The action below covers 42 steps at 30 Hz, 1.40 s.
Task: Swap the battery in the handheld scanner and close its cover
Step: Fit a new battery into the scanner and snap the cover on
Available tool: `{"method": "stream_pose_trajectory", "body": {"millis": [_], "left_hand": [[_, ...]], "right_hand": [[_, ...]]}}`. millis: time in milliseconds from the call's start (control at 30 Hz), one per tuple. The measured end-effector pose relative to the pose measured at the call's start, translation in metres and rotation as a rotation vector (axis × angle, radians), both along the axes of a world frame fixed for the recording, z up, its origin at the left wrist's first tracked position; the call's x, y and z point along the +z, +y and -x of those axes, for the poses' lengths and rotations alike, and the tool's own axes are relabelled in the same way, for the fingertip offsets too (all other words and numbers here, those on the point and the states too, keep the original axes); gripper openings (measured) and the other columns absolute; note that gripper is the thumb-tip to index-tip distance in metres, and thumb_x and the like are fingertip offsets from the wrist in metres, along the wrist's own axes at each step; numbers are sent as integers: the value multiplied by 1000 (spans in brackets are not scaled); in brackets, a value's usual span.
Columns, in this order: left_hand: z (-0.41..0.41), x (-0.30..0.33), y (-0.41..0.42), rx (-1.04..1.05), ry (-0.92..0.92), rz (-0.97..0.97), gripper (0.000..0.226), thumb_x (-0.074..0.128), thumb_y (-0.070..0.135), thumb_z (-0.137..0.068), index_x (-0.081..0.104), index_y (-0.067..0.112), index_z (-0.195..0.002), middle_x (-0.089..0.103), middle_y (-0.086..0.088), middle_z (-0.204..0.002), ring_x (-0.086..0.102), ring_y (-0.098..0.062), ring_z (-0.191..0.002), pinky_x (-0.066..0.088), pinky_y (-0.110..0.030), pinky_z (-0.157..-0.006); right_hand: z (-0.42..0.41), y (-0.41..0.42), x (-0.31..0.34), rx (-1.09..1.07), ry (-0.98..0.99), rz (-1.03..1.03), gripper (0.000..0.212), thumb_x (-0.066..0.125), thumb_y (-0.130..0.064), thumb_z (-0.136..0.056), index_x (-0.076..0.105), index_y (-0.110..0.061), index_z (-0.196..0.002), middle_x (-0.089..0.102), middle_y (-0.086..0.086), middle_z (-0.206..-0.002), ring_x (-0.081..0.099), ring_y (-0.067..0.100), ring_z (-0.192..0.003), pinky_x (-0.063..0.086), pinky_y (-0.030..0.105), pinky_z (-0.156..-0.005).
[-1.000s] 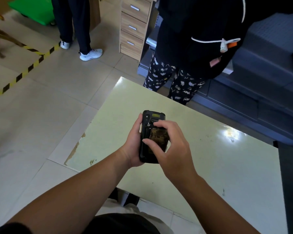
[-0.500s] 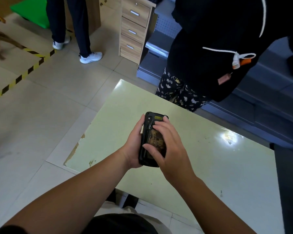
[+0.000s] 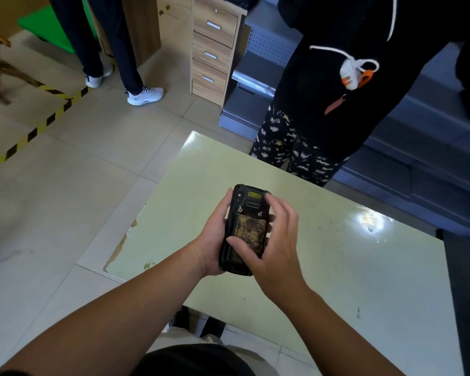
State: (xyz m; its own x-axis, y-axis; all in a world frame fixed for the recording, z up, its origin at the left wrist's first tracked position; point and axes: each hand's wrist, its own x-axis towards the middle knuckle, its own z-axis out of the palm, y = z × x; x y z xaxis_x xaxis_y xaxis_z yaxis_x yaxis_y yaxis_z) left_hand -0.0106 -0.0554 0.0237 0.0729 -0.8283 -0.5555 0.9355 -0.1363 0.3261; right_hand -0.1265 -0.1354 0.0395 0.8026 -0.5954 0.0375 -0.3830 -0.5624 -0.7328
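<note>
I hold a black handheld scanner (image 3: pixel 251 203) back side up above the pale green table (image 3: pixel 337 267). My left hand (image 3: pixel 213 240) grips its left edge from underneath. A worn, yellow-brown battery cover (image 3: pixel 250 230) sits on the scanner's back, with two small latches above it. My right hand (image 3: pixel 276 240) wraps the right side, thumb on the lower part of the cover and fingertips at the scanner's top right edge. No loose battery shows anywhere in view.
A person in a black top and patterned trousers (image 3: pixel 296 156) stands at the table's far edge. Another person's legs and white shoes (image 3: pixel 144 95) are at the back left beside a wooden drawer unit (image 3: pixel 213 50). Yellow-black tape (image 3: pixel 38 128) marks the floor. Grey shelving (image 3: pixel 432 158) runs along the right.
My right hand has slid from covering the middle of the scanner's back to its right side, uncovering the cover. The person opposite has shifted to the right.
</note>
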Motion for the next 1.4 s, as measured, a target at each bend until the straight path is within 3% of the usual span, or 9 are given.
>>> {"method": "stream_pose_trajectory", "body": {"millis": [67, 133, 233, 433, 567, 867, 1000, 1200, 1400], "left_hand": [[0, -1, -1, 18, 15, 45, 97, 37, 85, -88, 68, 4, -131, 73, -7, -100, 68, -27, -89, 54, -40, -87], [1, -1, -2, 20, 14, 69, 99, 35, 86, -88, 66, 4, -134, 74, -7, -99, 69, -26, -89, 54, -41, -87], [2, 2, -4, 8, -11, 93, 97, 31, 87, -88, 72, 7, -126, 75, -9, -101, 70, -26, -89, 55, -40, -89], [3, 5, -5, -39, -68, 51, 99, 30, 85, -88, 68, 4, -131, 75, -14, -99, 73, -26, -85, 61, -35, -78], [6, 5, -7, -76, -101, 31, 94, 36, 87, -85, 74, 8, -121, 74, -12, -105, 71, -27, -90, 58, -37, -83], [10, 10, -14, -114, -130, 36, 92, 35, 86, -87, 70, 12, -129, 74, -10, -107, 70, -28, -93, 55, -39, -84], [12, 11, -17, -81, -112, 23, 91, 38, 86, -86, 71, 11, -127, 72, -10, -108, 70, -27, -93, 56, -38, -85], [17, 14, -23, -65, -151, -25, 82, 40, 83, -87, 77, 14, -113, 76, -9, -101, 73, -26, -88, 60, -35, -77], [22, 14, -26, -66, -287, -87, 50, 52, 57, -97, 79, 16, -109, 78, -9, -102, 76, -23, -86, 61, -33, -72]], "right_hand": [[-1, 7, 2, -103, 23, -305, 112, 85, -45, -81, 11, -29, -165, 24, -16, -154, 40, -25, -123, 48, 16, -94], [-2, 11, 5, -170, 49, -524, 111, 85, -40, -83, 12, -32, -165, 37, -14, -153, 51, -28, -110, 51, 8, -82], [-3, 10, 5, -245, -29, -726, 73, 85, -26, -85, 48, -30, -148, 73, -8, -123, 73, -4, -98, 59, 14, -77], [-2, 3, 4, -241, -14, -1075, 42, 87, -18, -82, 69, -28, -119, 81, 0, -111, 78, 16, -103, 61, 36, -90], [3, -2, 9, -238, -36, -926, 45, 90, -17, -79, 69, -24, -119, 82, -1, -107, 78, 14, -98, 62, 25, -79], [8, -9, 14, -171, -84, -264, 107, 96, -52, -63, 37, -33, -151, 53, -14, -138, 59, -1, -117, 59, 23, -91], [9, -16, 10, -170, -29, -386, 114, 96, -54, -60, 32, -40, -153, 60, -17, -133, 64, 4, -118, 60, 31, -95], [13, -21, 2, -201, 2, -648, 66, 92, -46, -71, 55, -36, -125, 73, -5, -118, 75, 11, -104, 65, 42, -88], [11, -27, 7, -252, -89, -779, 35, 77, -30, -94, 62, -30, -126, 77, 1, -111, 78, 14, -95, 66, 41, -87]]}}
